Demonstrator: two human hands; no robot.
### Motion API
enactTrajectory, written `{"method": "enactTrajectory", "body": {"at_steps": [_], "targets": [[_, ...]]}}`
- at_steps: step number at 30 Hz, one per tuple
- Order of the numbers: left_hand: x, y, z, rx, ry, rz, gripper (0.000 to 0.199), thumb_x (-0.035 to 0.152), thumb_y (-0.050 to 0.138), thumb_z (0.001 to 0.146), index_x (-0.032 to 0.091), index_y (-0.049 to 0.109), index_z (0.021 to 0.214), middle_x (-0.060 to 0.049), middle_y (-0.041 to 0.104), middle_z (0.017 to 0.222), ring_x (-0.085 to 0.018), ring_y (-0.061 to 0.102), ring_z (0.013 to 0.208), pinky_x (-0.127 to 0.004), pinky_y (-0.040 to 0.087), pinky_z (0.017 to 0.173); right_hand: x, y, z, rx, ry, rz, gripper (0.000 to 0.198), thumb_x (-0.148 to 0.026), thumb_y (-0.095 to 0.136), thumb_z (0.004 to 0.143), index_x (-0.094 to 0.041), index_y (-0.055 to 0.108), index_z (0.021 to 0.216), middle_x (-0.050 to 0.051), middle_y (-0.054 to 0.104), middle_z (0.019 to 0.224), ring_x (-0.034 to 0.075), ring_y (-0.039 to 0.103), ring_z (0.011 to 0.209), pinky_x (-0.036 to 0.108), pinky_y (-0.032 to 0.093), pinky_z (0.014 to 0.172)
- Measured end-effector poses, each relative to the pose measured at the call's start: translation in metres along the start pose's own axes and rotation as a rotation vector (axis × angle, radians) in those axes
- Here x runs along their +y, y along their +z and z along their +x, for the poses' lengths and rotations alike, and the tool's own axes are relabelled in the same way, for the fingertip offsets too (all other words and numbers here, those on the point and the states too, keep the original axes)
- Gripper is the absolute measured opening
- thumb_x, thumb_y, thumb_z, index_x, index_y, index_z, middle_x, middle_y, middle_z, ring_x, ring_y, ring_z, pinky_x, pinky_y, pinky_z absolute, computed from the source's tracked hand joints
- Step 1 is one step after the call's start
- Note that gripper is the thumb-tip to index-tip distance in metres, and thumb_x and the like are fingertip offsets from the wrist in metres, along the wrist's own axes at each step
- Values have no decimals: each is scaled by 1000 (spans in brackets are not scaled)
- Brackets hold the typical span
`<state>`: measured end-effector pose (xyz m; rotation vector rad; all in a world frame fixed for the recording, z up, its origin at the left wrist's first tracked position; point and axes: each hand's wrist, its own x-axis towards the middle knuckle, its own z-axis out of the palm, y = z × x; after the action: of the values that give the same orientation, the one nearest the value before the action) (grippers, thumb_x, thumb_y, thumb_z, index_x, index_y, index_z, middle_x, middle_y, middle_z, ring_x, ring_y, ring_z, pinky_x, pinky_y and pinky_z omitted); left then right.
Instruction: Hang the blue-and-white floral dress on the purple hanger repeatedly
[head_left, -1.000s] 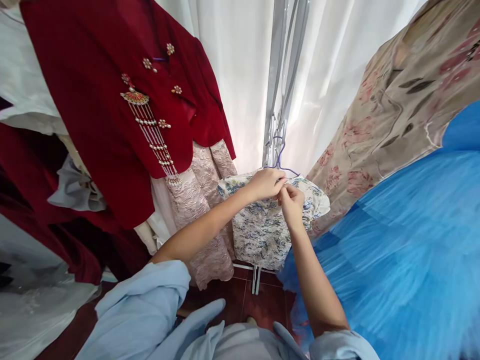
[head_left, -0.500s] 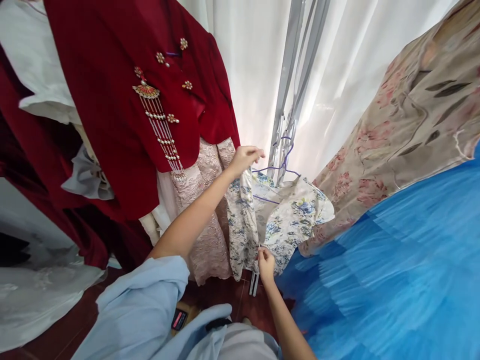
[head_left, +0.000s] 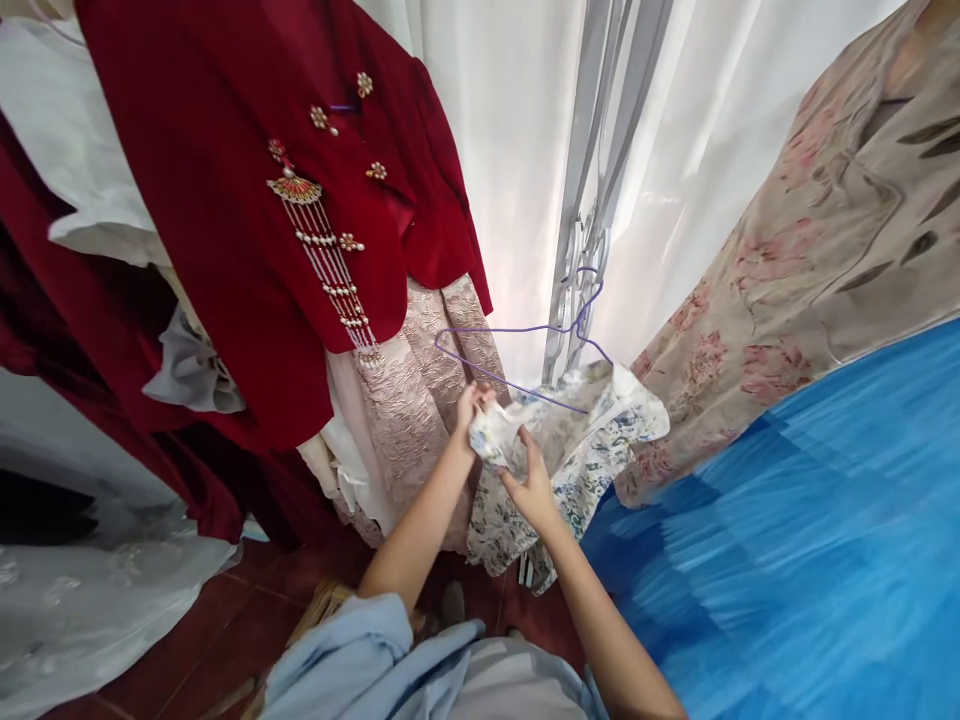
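A white floral blouse (head_left: 600,460) with blue flowers hangs lopsided from a purple wire hanger (head_left: 517,329). Its right shoulder is still on the hanger, while the left end of the hanger is bare. My left hand (head_left: 474,408) is closed on the gathered shoulder of the blouse, below that bare end. Close beside it, my right hand (head_left: 534,490) has thumb and forefinger apart against the cloth. Whether the right fingers grip any fabric is hard to make out.
At left hangs a dark red jacket (head_left: 420,220) with beaded brooches over a pink textured skirt (head_left: 427,390). A grey metal stand (head_left: 600,130) with hooks rises before white curtains (head_left: 495,150). Right are a beige floral dress (head_left: 780,300) and blue tulle (head_left: 787,520).
The blouse's left shoulder has come off the hanger, baring that end. My left hand has moved down with the cloth, and my right hand has risen from the front edge, its fingers spreading.
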<state>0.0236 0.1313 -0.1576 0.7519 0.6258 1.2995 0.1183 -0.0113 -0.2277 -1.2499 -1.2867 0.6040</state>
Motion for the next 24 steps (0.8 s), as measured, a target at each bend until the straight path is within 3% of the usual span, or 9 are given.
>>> {"method": "enactTrajectory", "body": {"at_steps": [3, 6, 7, 9, 12, 15, 18, 20, 24], "targets": [[-47, 4, -34, 15, -107, 29, 42, 54, 64, 84, 20, 47, 67, 8, 33, 49, -6, 26, 38, -19, 22, 40, 4, 1, 8, -130, 110, 24, 55, -16, 70, 63, -17, 63, 118, 11, 70, 118, 30, 62, 112, 41, 47, 100], [-76, 3, -63, -9, -79, 167, 43, 57, 63, 83, 18, 50, 68, 5, 40, 52, -7, 32, 44, -19, 21, 44, 15, -15, -4, -244, 272, 91, 30, -13, 68, 60, -19, 67, 89, 1, 71, 85, 23, 63, 83, 33, 51, 80], [-81, 1, -72, -85, -71, 247, 44, 59, 63, 83, 17, 53, 69, 4, 44, 54, -8, 35, 47, -20, 23, 46, 17, -24, -12, -271, 321, 105, 20, -14, 67, 61, -19, 66, 81, 0, 69, 77, 20, 59, 74, 30, 50, 73], [-87, -5, -88, -368, -84, 402, 49, 64, 62, 83, 16, 62, 76, -1, 54, 64, -10, 45, 57, -21, 32, 53, 15, -47, -29, -340, 396, 132, 6, -16, 67, 65, -18, 64, 69, -2, 63, 65, 16, 52, 62, 26, 44, 62], [-89, -19, -112, -828, -217, 549, 59, 72, 62, 80, 15, 71, 92, -6, 66, 86, -16, 57, 79, -27, 45, 75, -6, -93, -44, -440, 394, 151, 8, -20, 67, 71, -17, 64, 64, -3, 60, 61, 13, 46, 58, 24, 38, 57], [-88, -37, -130, -1052, -438, 730, 55, 71, 68, 75, 18, 72, 91, -3, 67, 86, -19, 58, 83, -28, 46, 79, -38, -148, -42, -451, 330, 83, 13, -23, 65, 75, -17, 66, 63, -2, 60, 60, 13, 45, 57, 24, 37, 55], [-80, -55, -133, -1089, -466, 991, 45, 59, 77, 69, 16, 69, 81, 1, 61, 74, -17, 54, 74, -25, 42, 67, -63, -207, -31, -282, 217, -94, 22, -27, 71, 70, -18, 59, 54, -2, 51, 52, 12, 39, 52, 24, 30, 50], [-66, -65, -127, -1047, -432, 1034, 43, 56, 77, 70, 15, 67, 78, 2, 58, 71, -15, 50, 70, -24, 39, 63, -73, -243, -19, -140, 140, -170, 25, -33, 74, 67, -19, 59, 51, -1, 50, 50, 13, 39, 51, 26, 29, 49], [-17, -72, -108, -902, -290, 971, 41, 53, 74, 75, 14, 63, 77, 1, 55, 72, -14, 47, 70, -22, 35, 62, -82, -279, 25, 78, 37, -246, 16, -35, 69, 66, -20, 67, 61, 3, 61, 60, 17, 51, 58, 28, 37, 55]]}}
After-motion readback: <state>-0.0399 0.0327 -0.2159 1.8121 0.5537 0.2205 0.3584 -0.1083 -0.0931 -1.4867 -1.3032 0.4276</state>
